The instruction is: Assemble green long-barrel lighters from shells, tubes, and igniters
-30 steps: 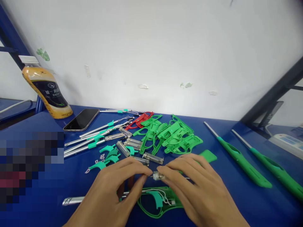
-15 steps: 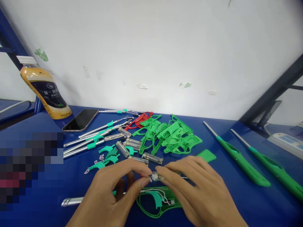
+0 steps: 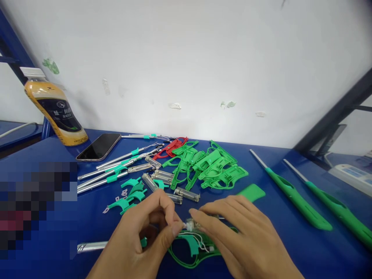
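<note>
two hands: left hand has thumb and forefinger pinched together at the white end of a clear cartridge; right hand curls its fingers closely over the body.
cartridge place: above an open green shell, toward the worktop's near edge.
risk: an off-line pull might bend the white end; low fingers might snag the white wires.
counts: two green lighters toward the right edge; one phone, one bottle near the far left corner; at least five loose cartridges.
</note>
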Tool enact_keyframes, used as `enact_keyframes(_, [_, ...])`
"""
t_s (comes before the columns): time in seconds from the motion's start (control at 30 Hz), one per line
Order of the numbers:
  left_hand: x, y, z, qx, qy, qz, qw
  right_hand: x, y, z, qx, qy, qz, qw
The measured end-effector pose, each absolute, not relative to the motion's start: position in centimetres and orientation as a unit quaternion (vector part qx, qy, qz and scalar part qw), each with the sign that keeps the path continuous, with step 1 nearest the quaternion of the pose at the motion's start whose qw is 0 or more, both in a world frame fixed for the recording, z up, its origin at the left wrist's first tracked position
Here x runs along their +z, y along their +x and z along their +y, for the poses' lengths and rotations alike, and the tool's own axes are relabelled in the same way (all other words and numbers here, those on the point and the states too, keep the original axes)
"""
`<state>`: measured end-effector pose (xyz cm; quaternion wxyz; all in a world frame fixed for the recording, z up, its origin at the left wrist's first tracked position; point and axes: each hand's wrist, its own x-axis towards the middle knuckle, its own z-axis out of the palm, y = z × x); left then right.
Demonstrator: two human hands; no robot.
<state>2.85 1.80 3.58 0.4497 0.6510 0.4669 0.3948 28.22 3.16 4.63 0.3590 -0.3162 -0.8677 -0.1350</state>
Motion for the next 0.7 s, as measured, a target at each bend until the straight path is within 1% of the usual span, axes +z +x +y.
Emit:
enact_keyframes(0.07, [3.4,3.1,1.6,0.415,0.642,0.445,0.466,4.7,28.3,3.1,-0.142,-0.319,-0.874,0.338])
enact_keyframes(0.17, [3.3,3.3,1.1,0.436,0.643,0.427,0.462,4.6,28.4,3.3,-0.166,-0.324,-0.880,0.304])
enact_keyframes(0.37, [3.0,3.0,1.0,0.405,0.682,0.421,0.440,3.8,27.7,3.6,-0.170,-0.328,-0.885,0.282])
enact_keyframes(0.43, [3.0,3.0,1.2,0.404,0.682,0.423,0.439,3.6,27.4,3.4,-0.170,-0.327,-0.884,0.286])
enact_keyframes(0.57, [3.3,3.7,1.1,0.403,0.620,0.446,0.504,4.3,28.0,2.7,-0.157,-0.317,-0.869,0.345])
enact_keyframes(0.6, [3.4,3.9,0.9,0.415,0.608,0.458,0.498,4.7,28.3,2.5,-0.138,-0.319,-0.869,0.352])
enact_keyframes(0.63, [3.6,4.1,0.7,0.434,0.610,0.470,0.468,5.0,28.7,2.3,-0.112,-0.322,-0.871,0.353])
enact_keyframes(0.7, [3.8,4.2,0.5,0.474,0.653,0.478,0.348,5.6,29.4,2.1,-0.058,-0.335,-0.872,0.353])
